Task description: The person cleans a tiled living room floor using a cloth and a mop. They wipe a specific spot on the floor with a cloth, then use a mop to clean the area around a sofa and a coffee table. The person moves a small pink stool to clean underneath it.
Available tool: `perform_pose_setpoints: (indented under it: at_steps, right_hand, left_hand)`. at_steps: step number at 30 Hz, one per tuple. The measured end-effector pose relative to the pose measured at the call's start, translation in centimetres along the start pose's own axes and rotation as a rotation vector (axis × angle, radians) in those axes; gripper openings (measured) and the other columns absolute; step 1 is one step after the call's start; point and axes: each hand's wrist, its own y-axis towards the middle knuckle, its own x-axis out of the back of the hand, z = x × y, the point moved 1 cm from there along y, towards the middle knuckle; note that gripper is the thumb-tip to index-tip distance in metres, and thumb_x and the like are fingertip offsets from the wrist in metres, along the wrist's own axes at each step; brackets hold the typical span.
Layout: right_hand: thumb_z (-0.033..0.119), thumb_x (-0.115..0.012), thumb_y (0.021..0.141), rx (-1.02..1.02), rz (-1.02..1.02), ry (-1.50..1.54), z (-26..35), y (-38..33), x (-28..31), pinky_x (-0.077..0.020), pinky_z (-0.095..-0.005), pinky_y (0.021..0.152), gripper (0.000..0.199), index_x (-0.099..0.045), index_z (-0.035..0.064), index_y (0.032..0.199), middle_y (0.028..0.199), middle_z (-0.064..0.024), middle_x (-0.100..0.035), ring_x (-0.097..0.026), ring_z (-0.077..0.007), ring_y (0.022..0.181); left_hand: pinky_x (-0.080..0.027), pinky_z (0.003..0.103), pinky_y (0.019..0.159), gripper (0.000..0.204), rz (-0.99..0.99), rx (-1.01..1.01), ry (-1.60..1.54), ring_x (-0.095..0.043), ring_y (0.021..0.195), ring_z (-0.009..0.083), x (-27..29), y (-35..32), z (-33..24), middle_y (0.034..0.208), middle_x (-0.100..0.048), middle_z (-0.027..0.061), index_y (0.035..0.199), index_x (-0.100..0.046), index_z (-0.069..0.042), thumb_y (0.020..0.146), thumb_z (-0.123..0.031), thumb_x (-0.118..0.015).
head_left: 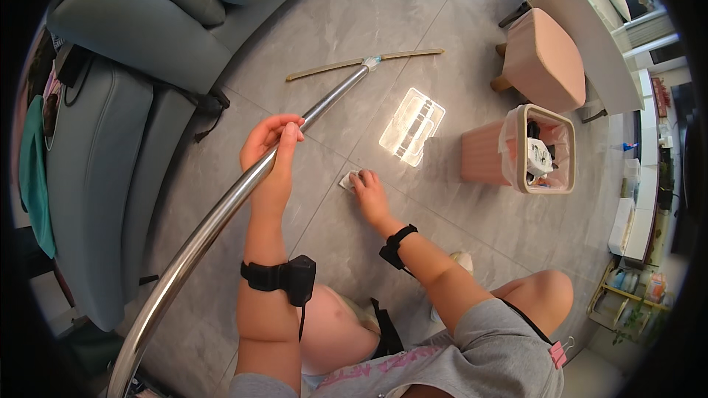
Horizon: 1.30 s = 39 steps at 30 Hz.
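My left hand (273,153) is closed around the shiny metal pole (210,228) of a long-handled floor wiper. The pole runs from the lower left up to a thin, wide, tan crosspiece (324,71) lying along the floor, joined by a pale connector (372,63). Down on the tiles, my right hand (373,199) presses a small crumpled white tissue (348,180) against the floor, beside a tile seam. Its fingertips bend over the tissue and partly hide it.
A grey-blue sofa (140,26) fills the left side. To the right stand a pink bin (483,155) with a liner and rubbish inside, and a pink stool (549,59) beyond it. A bright patch of light (413,127) falls on the grey tiles. My knees are bent close to the floor.
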Motion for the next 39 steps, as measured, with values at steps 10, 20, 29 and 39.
perform_pose_setpoints:
  at_steps: [10, 20, 29, 39]
  right_hand:
    - [0.000, -0.059, 0.074, -0.188, -0.171, 0.286, -3.7, 1.0, 1.3, -0.0459, -0.0398, 0.078, 0.026, -0.054, 0.0037, 0.100, 0.094, -0.0175, -0.056, -0.054, -0.0364, 0.089]
    - [-0.002, -0.061, 0.069, 0.046, -0.089, 0.117, -0.9, 0.4, 1.1, -0.0466, -0.0384, 0.078, 0.028, -0.056, 0.0035, 0.096, 0.097, -0.0124, -0.057, -0.053, -0.0320, 0.091]
    - [0.003, -0.061, 0.077, 0.124, -0.059, 0.064, 0.3, -1.1, 1.2, -0.0458, -0.0391, 0.085, 0.027, -0.058, 0.0047, 0.105, 0.108, -0.0112, -0.055, -0.052, -0.0308, 0.102]
    - [-0.002, -0.057, 0.072, 0.105, 0.050, 0.094, -1.6, -2.0, 0.3, -0.0458, -0.0394, 0.078, 0.030, -0.057, 0.0064, 0.101, 0.096, -0.0122, -0.056, -0.053, -0.0338, 0.092]
  left_hand:
    - [-0.046, 0.023, 0.075, 0.014, 0.001, -0.019, -0.002, -0.056, 0.077, 0.0076, 0.1, 0.0, -0.1, 0.082, -0.062, 0.0042, 0.095, -0.061, 0.002, 0.088, -0.010, -0.057]
    - [-0.046, 0.022, 0.077, 0.013, -0.012, -0.031, -0.030, -0.056, 0.076, 0.0069, -0.1, 0.3, 0.3, 0.082, -0.062, 0.0047, 0.094, -0.060, 0.002, 0.089, -0.010, -0.056]
    - [-0.046, 0.023, 0.077, 0.013, -0.045, -0.011, -0.040, -0.056, 0.076, 0.0073, 0.2, 0.3, 0.6, 0.081, -0.062, 0.0045, 0.095, -0.060, 0.002, 0.089, -0.009, -0.056]
    - [-0.045, 0.023, 0.078, 0.013, -0.017, -0.010, -0.025, -0.056, 0.077, 0.0079, 0.0, 0.2, 0.6, 0.081, -0.061, 0.0040, 0.095, -0.060, 0.002, 0.089, -0.009, -0.056]
